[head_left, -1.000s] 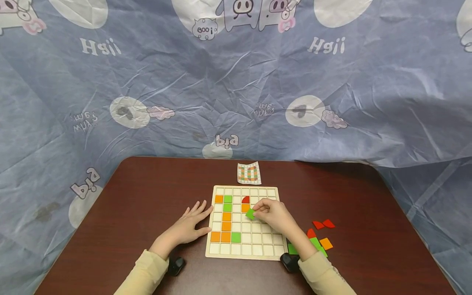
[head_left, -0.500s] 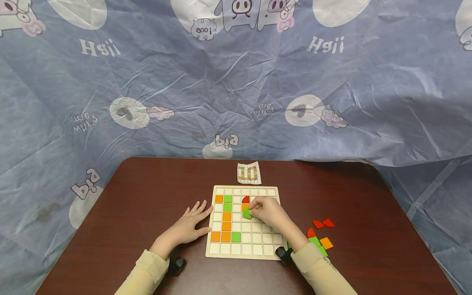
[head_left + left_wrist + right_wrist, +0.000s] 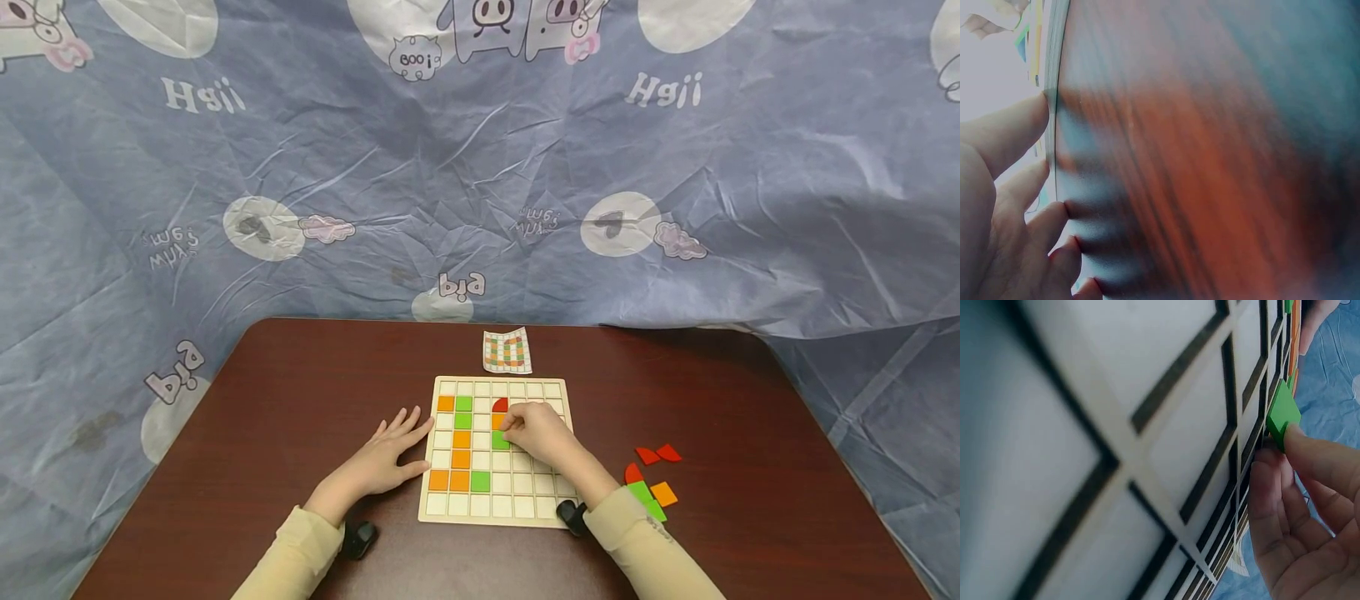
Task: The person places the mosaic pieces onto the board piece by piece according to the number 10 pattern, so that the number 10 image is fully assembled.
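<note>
In the head view a pale wooden grid board [image 3: 480,522] lies on the table, with orange and green square tiles in some of its cells. My right hand [image 3: 542,433] reaches over the board and pinches a green square tile [image 3: 500,441] at a cell just below an orange tile [image 3: 497,422] and a red quarter-circle tile [image 3: 500,405]. The right wrist view shows the thumb on that green tile [image 3: 1283,412], which looks slightly tilted there. Fingers spread, my left hand [image 3: 377,463] rests with its fingertips against the board's left edge.
Right of the board lie loose pieces: red quarter-circle tiles [image 3: 668,452], green tiles [image 3: 642,493] and an orange square tile [image 3: 664,493]. Behind the board is a small paper pattern card [image 3: 506,351]. A printed blue cloth [image 3: 480,167] hangs beyond the table's far edge.
My right hand has moved left with the green tile, turning it from a slant to line up with the cell below the orange tile. The left hand stays still.
</note>
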Tool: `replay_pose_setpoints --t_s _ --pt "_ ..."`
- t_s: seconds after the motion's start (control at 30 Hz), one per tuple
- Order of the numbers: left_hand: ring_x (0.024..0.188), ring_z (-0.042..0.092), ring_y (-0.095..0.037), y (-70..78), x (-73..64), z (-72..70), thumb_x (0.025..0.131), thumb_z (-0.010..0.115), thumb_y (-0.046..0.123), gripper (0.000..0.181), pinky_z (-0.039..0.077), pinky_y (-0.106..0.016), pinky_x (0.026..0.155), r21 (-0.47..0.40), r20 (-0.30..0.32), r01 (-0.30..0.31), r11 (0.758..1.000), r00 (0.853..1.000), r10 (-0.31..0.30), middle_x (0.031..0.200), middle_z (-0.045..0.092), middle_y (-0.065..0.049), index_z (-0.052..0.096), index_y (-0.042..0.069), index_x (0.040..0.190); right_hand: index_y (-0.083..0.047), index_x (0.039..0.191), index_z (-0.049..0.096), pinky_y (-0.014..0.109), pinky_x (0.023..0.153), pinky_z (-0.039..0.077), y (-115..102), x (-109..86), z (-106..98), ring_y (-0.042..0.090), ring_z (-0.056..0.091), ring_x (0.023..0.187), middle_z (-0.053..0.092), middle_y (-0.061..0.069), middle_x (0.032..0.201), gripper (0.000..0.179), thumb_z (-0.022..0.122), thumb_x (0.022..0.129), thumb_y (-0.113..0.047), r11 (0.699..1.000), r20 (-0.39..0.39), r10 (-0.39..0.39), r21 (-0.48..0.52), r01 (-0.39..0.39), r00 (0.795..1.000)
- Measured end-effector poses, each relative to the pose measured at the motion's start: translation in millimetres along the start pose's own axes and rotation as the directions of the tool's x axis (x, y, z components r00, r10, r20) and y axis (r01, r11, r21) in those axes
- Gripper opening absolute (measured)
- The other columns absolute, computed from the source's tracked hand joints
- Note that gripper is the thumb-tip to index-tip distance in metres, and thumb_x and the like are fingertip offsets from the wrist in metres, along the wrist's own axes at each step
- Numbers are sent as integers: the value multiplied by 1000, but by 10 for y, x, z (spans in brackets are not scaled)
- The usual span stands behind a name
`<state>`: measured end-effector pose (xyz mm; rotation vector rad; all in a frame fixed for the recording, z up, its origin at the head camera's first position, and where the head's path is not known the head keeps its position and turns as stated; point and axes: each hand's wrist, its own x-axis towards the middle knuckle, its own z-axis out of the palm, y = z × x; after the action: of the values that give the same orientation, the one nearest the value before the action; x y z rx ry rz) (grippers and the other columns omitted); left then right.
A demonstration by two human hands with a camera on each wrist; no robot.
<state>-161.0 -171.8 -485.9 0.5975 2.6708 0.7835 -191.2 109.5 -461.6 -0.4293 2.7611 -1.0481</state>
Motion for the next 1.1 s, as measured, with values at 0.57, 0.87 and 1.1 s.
replay_pose_setpoints --t_s 0.57,0.87,1.1 --pt "152 11 -40 -16 27 15 96 63 31 67 10 -62 121 1 -3 7 1000 1000 -7 163 20 -17 34 16 155 -8 85 73 24 66 48 -10 -25 -51 9 56 71 64 -2 80 3 75 85 -10 999 29 34 35 -35 999" --pt "152 10 -40 -14 21 2 96 64 32 67 9 -62 121 -3 -2 2 1000 1000 -2 163 19 -17 34 16 155 -6 102 74 28 72 53 189 -139 -444 14 64 80 71 2 91 15 67 93 -16 980 55 102 167 -110 993" --pt "152 10 -39 -25 20 16 96 64 33 68 9 -62 121 3 -3 8 1000 1000 -8 163 19 -17 34 17 155 -4 106 73 27 73 54 341 -320 -641 18 66 83 72 4 94 19 68 93 -18 976 87 93 190 -108 992"
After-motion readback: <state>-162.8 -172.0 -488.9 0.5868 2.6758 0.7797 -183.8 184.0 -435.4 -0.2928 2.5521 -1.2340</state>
